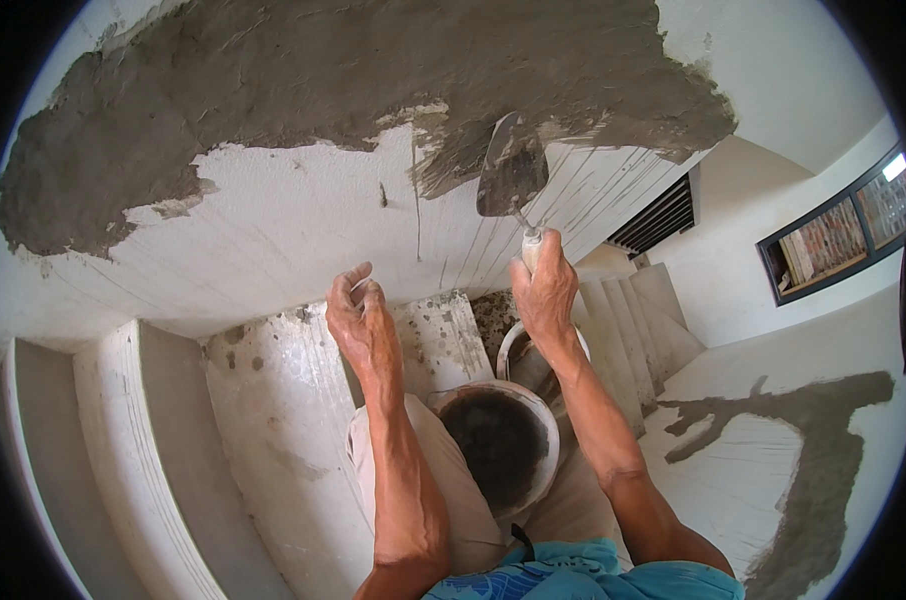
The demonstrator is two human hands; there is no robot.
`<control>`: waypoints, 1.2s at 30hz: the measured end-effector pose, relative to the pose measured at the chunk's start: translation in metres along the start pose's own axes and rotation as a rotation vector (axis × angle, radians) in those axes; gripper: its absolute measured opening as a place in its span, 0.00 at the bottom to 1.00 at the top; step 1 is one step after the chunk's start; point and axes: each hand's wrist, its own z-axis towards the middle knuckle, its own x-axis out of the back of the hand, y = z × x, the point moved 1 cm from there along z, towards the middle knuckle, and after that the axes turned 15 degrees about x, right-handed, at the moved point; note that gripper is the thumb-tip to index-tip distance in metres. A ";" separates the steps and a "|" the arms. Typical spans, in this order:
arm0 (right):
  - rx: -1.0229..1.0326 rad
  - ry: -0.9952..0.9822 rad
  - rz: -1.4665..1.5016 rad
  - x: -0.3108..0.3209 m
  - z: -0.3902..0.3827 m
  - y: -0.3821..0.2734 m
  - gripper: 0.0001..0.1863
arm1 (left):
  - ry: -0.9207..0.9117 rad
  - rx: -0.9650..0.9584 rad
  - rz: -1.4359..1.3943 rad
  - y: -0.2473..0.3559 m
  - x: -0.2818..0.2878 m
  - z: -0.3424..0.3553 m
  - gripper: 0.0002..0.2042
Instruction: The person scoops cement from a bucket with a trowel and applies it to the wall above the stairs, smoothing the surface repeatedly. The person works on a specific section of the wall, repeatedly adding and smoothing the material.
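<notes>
My right hand [545, 285] is closed around the pale handle of a pointed trowel [513, 170]. Its grey-smeared blade points up at the wall, over the lower edge of a broad band of wet grey mortar [273, 80]. Lower and to the left, my left hand [363, 320] hangs in front of the wall with loosely curled fingers, some apart. Nothing shows in it, though its palm is partly hidden. Between my legs stands a round bucket [551, 445] with dark grey contents and a mortar-crusted rim.
A second bucket [513, 345] stands just beyond, partly behind my right arm. Stair steps [158, 440] lie on the left, and more steps [623, 330] on the right. The landing [273, 400] is splattered. Farther right are a dark vent grille [658, 218], a framed window [823, 250] and another mortar patch [823, 480].
</notes>
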 end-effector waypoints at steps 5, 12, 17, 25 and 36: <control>0.046 -0.184 -0.093 -0.013 -0.022 -0.006 0.12 | -0.005 0.009 -0.008 0.003 -0.003 -0.001 0.19; 0.080 -0.162 -0.012 -0.008 -0.041 -0.014 0.16 | 0.003 -0.032 0.032 0.003 0.001 0.000 0.15; -0.023 -0.057 -0.038 -0.009 -0.019 -0.001 0.17 | 0.010 -0.025 0.022 0.000 -0.001 0.001 0.13; 0.123 -0.194 0.032 -0.021 -0.040 -0.018 0.16 | -0.004 -0.045 0.023 0.002 0.001 0.002 0.12; 0.080 -0.015 -0.044 -0.014 0.002 -0.018 0.17 | 0.011 -0.010 0.052 0.002 -0.002 0.001 0.12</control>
